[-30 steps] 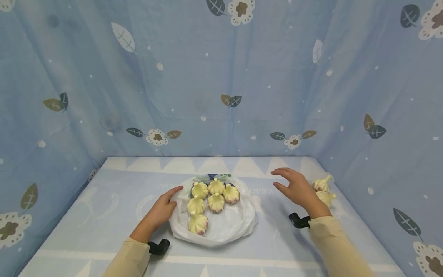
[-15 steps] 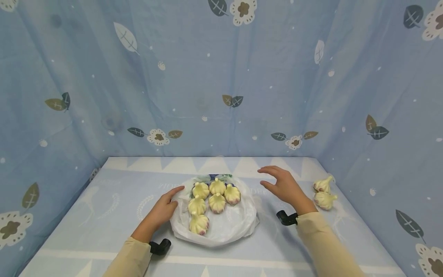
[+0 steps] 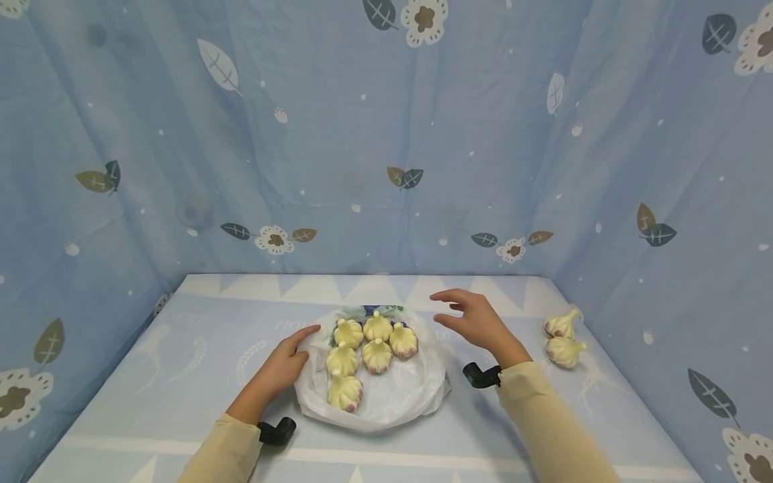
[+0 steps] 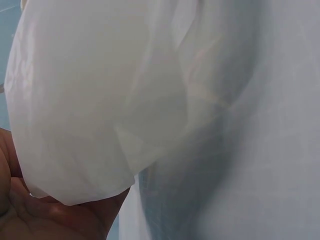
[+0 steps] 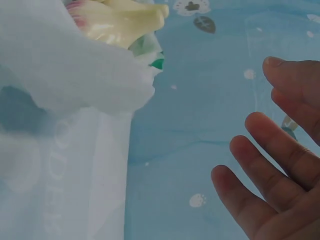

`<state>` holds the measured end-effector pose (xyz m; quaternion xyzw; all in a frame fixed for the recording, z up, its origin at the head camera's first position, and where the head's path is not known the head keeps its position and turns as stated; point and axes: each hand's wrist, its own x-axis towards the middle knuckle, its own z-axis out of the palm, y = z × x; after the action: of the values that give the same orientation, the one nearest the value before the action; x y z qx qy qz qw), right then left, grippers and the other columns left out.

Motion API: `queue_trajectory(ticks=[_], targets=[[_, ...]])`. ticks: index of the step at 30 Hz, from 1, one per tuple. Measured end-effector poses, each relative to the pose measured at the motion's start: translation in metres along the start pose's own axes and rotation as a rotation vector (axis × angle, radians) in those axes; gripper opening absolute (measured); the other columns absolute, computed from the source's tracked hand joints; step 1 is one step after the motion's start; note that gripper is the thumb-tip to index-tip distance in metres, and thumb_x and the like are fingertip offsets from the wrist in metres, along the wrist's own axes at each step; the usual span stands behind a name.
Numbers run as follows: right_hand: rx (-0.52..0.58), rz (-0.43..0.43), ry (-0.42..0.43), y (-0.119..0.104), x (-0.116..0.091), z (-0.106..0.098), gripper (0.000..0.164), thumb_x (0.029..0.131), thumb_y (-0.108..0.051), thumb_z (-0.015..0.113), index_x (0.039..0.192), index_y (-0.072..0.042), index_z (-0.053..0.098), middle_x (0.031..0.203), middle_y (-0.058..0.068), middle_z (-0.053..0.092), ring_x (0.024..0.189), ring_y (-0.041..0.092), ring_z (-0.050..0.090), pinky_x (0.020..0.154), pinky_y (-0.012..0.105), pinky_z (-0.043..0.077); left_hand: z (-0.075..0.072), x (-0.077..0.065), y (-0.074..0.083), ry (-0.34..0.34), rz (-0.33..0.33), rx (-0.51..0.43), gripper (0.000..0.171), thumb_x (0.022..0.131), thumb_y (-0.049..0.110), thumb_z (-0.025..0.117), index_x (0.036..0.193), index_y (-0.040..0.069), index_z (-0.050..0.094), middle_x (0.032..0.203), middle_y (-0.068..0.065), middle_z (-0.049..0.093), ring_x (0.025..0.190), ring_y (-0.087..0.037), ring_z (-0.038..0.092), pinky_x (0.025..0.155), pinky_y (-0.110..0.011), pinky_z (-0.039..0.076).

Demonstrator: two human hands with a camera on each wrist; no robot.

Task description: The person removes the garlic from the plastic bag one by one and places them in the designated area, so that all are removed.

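Observation:
A white plastic bag [image 3: 404, 396] lies spread on the table with several pale yellow garlic bulbs [image 3: 377, 355] on it. My left hand [image 3: 282, 365] rests against the bag's left rim, index finger extended along it. In the left wrist view the plastic [image 4: 90, 100] covers much of that hand's fingers. My right hand [image 3: 474, 322] hovers to the right of the bag, thumb and fingers spread apart, holding nothing. The right wrist view shows its fingers [image 5: 265, 175] apart from the bag and from one garlic bulb [image 5: 115, 22] at the bag's edge.
Two more garlic bulbs, one [image 3: 561, 325] behind the other [image 3: 564, 351], lie near the table's right edge. A light blue patterned cloth covers the table [image 3: 181, 376]. Blue curtains [image 3: 338, 134] printed with leaves and flowers stand behind and at both sides.
My right hand has moved left, away from the two garlic bulbs at the right and closer to the bag. My left hand has stayed at the bag's rim.

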<state>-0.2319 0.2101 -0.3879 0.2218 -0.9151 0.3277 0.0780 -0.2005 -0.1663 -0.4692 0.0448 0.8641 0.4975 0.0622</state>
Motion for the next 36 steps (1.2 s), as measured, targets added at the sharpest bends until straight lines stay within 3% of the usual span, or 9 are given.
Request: queue_trajectory(ticks=[10,18,27,36], targets=[[0.083,0.054,-0.065,-0.008,0.013,0.018,0.040,0.088,-0.023,0.071,0.126,-0.017,0.064,0.128,0.003,0.064,0.117,0.026,0.062,0.099,0.040,0.052,-0.002,-0.001,0.001,-0.003,-0.002,0.016,0.058,0.096,0.000,0.034,0.150,0.019,0.036,0.159,-0.016,0.025,0.148,-0.037,0.017,0.118,-0.058,0.018],[0.101,0.081,-0.115,-0.015,0.023,0.033,0.039,0.088,-0.023,0.071,0.126,-0.021,0.065,0.128,0.002,0.064,0.115,0.023,0.062,0.097,0.038,0.052,-0.002,0.000,0.004,-0.005,-0.003,0.008,0.058,0.096,0.001,0.033,0.150,0.019,0.036,0.159,-0.016,0.026,0.148,-0.037,0.018,0.118,-0.058,0.018],[0.127,0.082,-0.168,-0.023,0.031,0.055,0.037,0.088,-0.019,0.070,0.125,-0.015,0.065,0.125,0.001,0.066,0.113,0.022,0.063,0.094,0.037,0.054,-0.003,0.001,0.004,0.000,-0.005,0.021,0.058,0.095,0.000,0.032,0.150,0.019,0.036,0.159,-0.017,0.027,0.148,-0.038,0.019,0.118,-0.059,0.019],[0.118,0.098,-0.210,-0.023,0.031,0.068,0.037,0.090,-0.018,0.067,0.127,-0.016,0.065,0.128,0.000,0.064,0.115,0.022,0.062,0.094,0.036,0.054,-0.003,-0.001,0.006,-0.004,-0.001,0.008,0.057,0.096,0.000,0.032,0.150,0.018,0.036,0.158,-0.018,0.027,0.147,-0.038,0.019,0.118,-0.059,0.020]])
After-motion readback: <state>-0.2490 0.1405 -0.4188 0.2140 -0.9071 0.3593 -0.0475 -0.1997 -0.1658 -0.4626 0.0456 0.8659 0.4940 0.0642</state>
